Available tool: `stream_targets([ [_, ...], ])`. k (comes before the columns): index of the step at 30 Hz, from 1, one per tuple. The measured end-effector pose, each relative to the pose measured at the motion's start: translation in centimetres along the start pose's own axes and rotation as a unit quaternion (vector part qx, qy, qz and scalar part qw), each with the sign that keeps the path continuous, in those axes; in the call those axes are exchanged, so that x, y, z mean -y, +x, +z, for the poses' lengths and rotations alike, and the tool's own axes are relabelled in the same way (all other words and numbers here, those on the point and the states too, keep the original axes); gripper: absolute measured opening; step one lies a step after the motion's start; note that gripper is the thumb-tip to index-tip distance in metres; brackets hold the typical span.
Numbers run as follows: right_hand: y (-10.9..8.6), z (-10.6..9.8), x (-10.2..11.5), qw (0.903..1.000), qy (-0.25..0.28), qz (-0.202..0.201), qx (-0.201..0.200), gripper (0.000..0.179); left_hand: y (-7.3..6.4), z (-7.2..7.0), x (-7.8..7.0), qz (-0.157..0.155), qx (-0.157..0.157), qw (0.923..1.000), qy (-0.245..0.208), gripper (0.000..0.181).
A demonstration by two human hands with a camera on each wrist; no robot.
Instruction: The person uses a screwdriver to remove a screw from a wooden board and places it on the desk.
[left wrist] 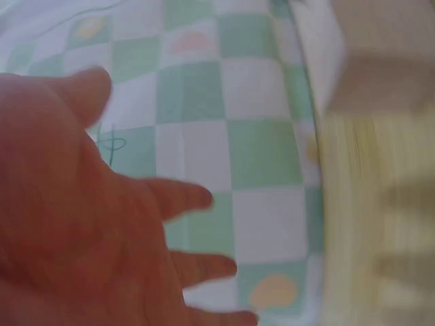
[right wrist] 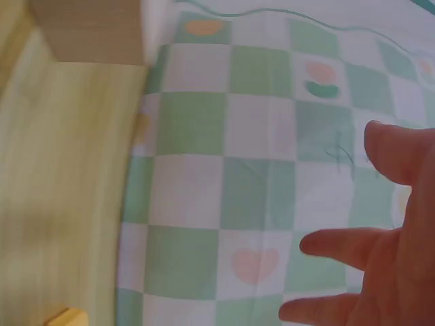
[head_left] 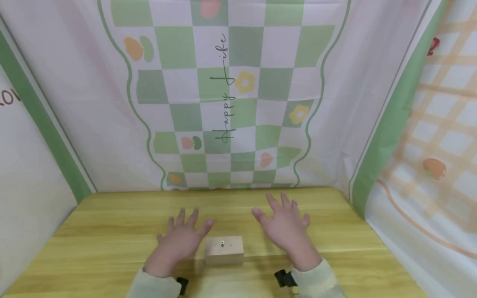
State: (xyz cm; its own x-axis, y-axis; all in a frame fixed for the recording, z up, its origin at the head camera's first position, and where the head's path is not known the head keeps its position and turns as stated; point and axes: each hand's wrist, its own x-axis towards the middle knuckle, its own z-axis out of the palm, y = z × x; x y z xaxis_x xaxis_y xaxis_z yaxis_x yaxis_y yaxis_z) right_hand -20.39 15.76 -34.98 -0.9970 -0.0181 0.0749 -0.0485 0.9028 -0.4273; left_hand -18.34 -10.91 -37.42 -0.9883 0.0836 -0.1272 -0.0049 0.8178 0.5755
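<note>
A pale wooden block (head_left: 225,250) lies on the table between my two hands. Its top face has a small metal screw (head_left: 222,243) standing in it and a few small dark holes. My left hand (head_left: 181,240) hovers to the left of the block, fingers spread, holding nothing. On the other side, apart from the block, my right hand (head_left: 285,227) is also spread and holds nothing. Part of the block (left wrist: 384,68) shows at the upper right of the left wrist view. The right wrist view has the block (right wrist: 98,30) at its upper left.
The wood-grain table (head_left: 123,223) meets a green-checked curtain (head_left: 246,116) at its back edge. Other cloths hang at the left (head_left: 33,157) and right (head_left: 428,165). A yellow object (right wrist: 68,318) is partly visible at the right wrist view's lower left; its kind is unclear.
</note>
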Motion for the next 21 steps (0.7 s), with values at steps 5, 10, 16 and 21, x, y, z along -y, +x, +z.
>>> stream_targets([
  [5, 0.4, -3.4, -2.4, 0.9888, 0.145, -0.024, 0.023, 0.084, 0.4, -0.2, 1.8, 0.085, 0.063, 0.9831, -0.150, 0.084],
  [10, 1.7, -4.9, -5.7, 0.9422, 0.328, 0.026, 0.066, 0.081, 0.8, 0.6, 4.1, 0.103, 0.147, 0.9392, -0.293, 0.080],
  [16, 3.3, -3.6, -10.0, 0.8664, 0.471, 0.100, 0.133, 0.089, 1.2, 1.8, 6.0, 0.099, 0.209, 0.8852, -0.404, 0.073],
  [21, 4.0, -1.2, -12.7, 0.8467, 0.488, 0.139, 0.160, 0.090, 1.6, 2.9, 6.7, 0.098, 0.206, 0.8674, -0.442, 0.066],
])
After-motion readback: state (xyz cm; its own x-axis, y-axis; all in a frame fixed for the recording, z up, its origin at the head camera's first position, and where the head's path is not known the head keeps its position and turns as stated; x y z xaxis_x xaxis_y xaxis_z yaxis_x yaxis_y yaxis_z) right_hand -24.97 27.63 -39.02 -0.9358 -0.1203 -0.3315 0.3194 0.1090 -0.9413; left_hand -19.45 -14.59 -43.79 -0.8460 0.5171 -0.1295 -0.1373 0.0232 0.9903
